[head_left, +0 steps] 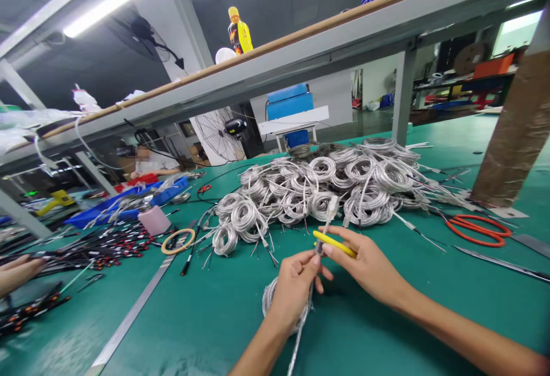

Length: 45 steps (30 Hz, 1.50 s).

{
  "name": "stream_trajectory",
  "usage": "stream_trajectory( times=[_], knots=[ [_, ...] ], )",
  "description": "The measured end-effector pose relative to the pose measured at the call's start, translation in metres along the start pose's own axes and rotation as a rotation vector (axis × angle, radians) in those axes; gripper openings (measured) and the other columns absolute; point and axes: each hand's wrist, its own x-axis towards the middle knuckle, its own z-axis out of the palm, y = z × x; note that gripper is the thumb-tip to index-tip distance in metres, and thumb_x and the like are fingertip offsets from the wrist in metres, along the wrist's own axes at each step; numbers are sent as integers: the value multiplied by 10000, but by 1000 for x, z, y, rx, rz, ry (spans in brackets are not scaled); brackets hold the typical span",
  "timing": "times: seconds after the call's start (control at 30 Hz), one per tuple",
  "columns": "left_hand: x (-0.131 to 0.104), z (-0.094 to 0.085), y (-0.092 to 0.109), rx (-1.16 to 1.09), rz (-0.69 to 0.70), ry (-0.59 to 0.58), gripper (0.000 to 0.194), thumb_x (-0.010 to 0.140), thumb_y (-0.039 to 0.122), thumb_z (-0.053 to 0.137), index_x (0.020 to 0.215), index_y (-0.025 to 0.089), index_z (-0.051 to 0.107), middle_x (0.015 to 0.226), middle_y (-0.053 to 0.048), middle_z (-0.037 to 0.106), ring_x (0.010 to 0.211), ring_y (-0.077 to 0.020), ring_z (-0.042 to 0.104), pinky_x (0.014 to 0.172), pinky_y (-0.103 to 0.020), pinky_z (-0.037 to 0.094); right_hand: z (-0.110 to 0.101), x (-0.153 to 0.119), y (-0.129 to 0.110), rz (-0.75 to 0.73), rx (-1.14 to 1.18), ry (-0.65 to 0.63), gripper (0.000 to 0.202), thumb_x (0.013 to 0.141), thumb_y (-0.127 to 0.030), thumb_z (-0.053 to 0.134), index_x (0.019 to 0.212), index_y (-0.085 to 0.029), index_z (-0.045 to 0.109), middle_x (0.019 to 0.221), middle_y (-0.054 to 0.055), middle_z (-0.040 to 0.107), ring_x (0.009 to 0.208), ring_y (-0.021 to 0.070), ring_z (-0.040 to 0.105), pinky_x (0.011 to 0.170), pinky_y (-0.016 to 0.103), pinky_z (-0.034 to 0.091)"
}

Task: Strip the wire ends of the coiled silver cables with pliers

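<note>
Hands close together, centre: left hand [296, 284] pinching cable, right hand [365, 258] gripping yellow ring [335, 244]. Loose pinch could drop ring; slack coil [269, 297] could snag.

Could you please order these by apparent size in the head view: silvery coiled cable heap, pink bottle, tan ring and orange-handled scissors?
1. Silvery coiled cable heap
2. Orange-handled scissors
3. Pink bottle and tan ring: too alike to rank
</note>
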Motion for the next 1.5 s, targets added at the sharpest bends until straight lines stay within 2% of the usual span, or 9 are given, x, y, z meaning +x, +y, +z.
stream_trajectory(
  times=[0.13,0.33,0.43,0.63,0.83,1.0,1.1,1.3,1.5],
  knots=[
    [0,2,-3,-60,-18,123,363,703,364,610,923,75,620,610,-49,625,438,-75,484,476,-181,348,3,-7,0,10,-40,-27,477,830,-458,404,1206,-173,478,731,18,611,519,132,478,458,226,334],
    [0,3,0,-64,17,174,259,672,307,629,801,85,656,600,-48,632,451,-86,507,464,-181,376,10,-8,8,-24,-114,-69,480,822,-405,440,1248,-184,444,636,-2,606,512,137,496,479,228,373],
    [-1,3,1,-47,16,193,267,669,307,630,813,84,666,563,-42,621,451,-91,505,464,-186,381,9,-4,13,-33,-66,-71,466,817,-400,467,1234,-193,458,742,14,636,601,147,544,558,246,419],
    [-3,8,1,36,-41,192,378,662,338,635,920,61,646,518,-45,610,405,-90,485,442,-193,353,1,2,7,-116,-24,28,370,861,-409,391,777,-153,644,734,24,614,695,159,541,648,249,415],
    [-1,5,2,27,-25,204,299,657,350,627,772,73,628,535,-34,596,428,-89,488,452,-191,361,9,-5,11,-33,-77,-16,466,819,-396,474,1220,-160,473,608,-7,581,540,138,515,498,217,388],
    [-8,12,3,164,-38,136,373,743,410,534,900,77,587,517,-20,572,444,-108,492,470,-206,363,6,1,12,-95,-132,115,355,859,-415,393,762,-158,617,661,13,588,599,132,514,563,217,386],
    [-14,14,7,349,6,185,378,796,457,437,879,116,576,497,6,532,438,-109,453,447,-205,319,2,3,11,-112,-106,151,373,873,-418,370,737,-157,598,647,4,571,573,119,486,536,205,356],
    [-22,-8,40,660,281,538,384,759,528,446,738,173,588,561,-1,525,541,-143,478,455,-209,334,5,0,10,-142,-135,208,349,882,-434,364,874,-180,605,619,-18,551,514,104,434,491,204,285],
    [-37,-17,92,226,300,662,475,556,579,642,779,163,591,478,28,474,412,-90,400,352,-165,331,12,-9,15,-307,-571,-59,250,872,-332,392,813,-212,602,635,-35,604,543,104,520,499,212,257]
  ],
)
